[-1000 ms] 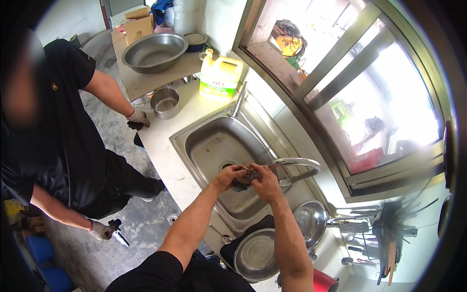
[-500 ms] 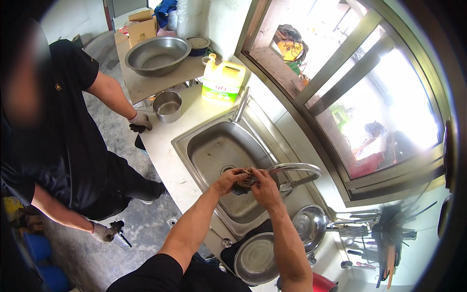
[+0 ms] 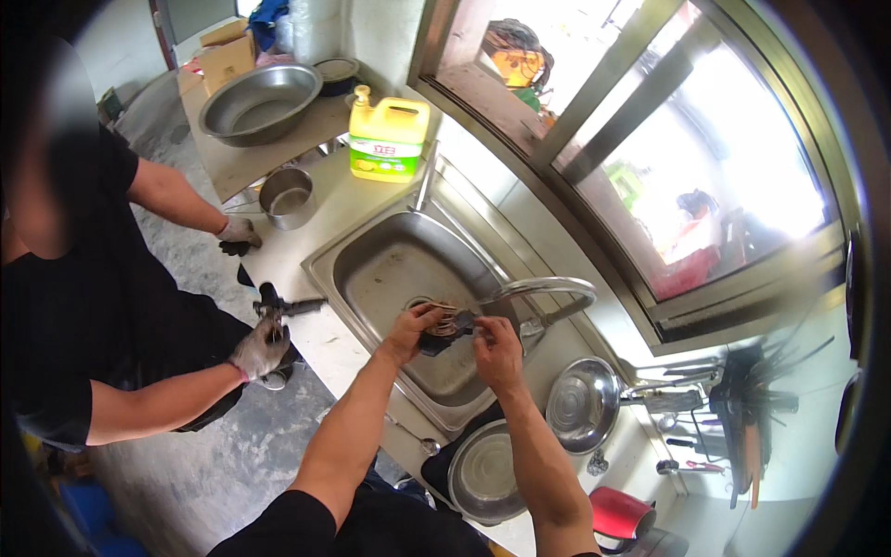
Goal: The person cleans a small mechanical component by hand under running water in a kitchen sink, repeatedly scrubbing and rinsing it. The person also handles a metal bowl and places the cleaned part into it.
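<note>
Over the steel sink (image 3: 357, 269), in front of the curved faucet (image 3: 548, 290), I hold a small dark bundle with thin tan and brown strips (image 3: 445, 320). I cannot make out its exact kind. My left hand (image 3: 408, 334) is closed on its left side, the thumb and fingers gripping the edge. At its right, my right hand (image 3: 497, 353) pinches a black part of it between thumb and fingertips. Black pieces hang below the strips. The sink's drain lies partly hidden behind the bundle. No water shows running from the faucet.
A person on the left in worn gloves holds a black tool (image 3: 288, 304) at the counter's edge. A yellow jug (image 3: 385, 139), a steel pot (image 3: 288, 198) and a wide basin (image 3: 260, 102) stand beyond the sink. Pans (image 3: 487, 469) and a red kettle (image 3: 622, 512) are near my right arm.
My right hand has moved slightly away from my left, and the bundle looks more spread out, showing its strips. The other person's gloved hand has risen with the black tool to the counter's edge.
</note>
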